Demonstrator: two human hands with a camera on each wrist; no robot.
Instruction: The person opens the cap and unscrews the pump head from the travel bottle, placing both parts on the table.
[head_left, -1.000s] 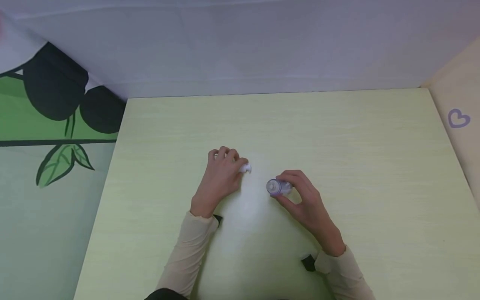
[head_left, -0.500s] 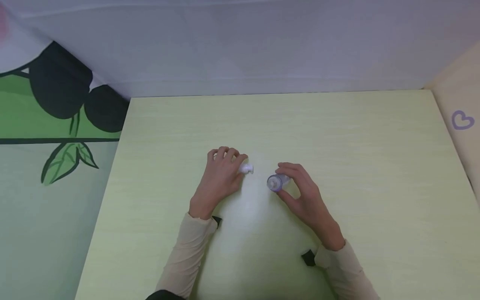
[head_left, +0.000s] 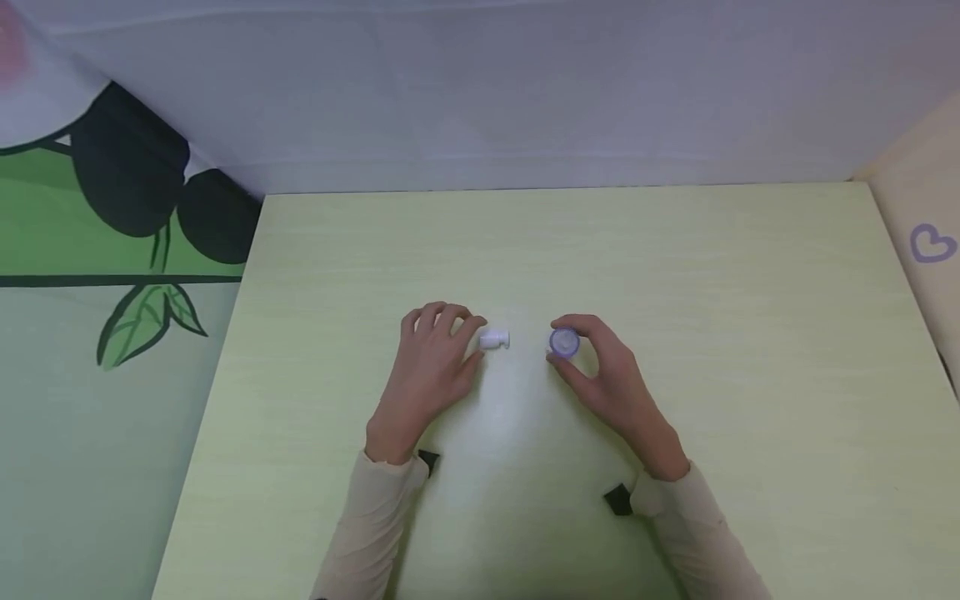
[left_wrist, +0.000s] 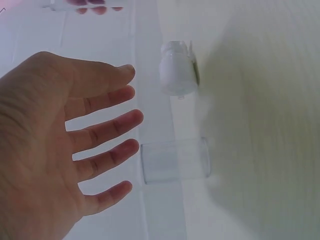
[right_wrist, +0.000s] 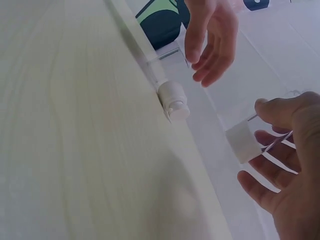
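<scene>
My left hand (head_left: 427,371) hovers over the table with its fingers relaxed and apart, holding nothing. Just off its fingertips a white pump head (head_left: 494,338) lies on its side. A clear cylindrical cap (left_wrist: 175,161) lies near the pump head in the left wrist view; the left hand hides it in the head view. My right hand (head_left: 615,375) grips a small clear bottle (head_left: 564,342) between thumb and fingers, with its round purple-rimmed end toward the head camera. At the bottle's other end, the right wrist view shows a white section (right_wrist: 243,142).
The pale wood-grain table (head_left: 675,267) spreads around both hands. A light lavender wall (head_left: 525,100) borders its far edge. Painted plant shapes (head_left: 142,183) decorate the left wall, and a heart (head_left: 932,243) marks the right one.
My left hand has let go of the pump head and drawn back left, leaving it on the table. My right hand has moved slightly farther from me, tipping the bottle more upright.
</scene>
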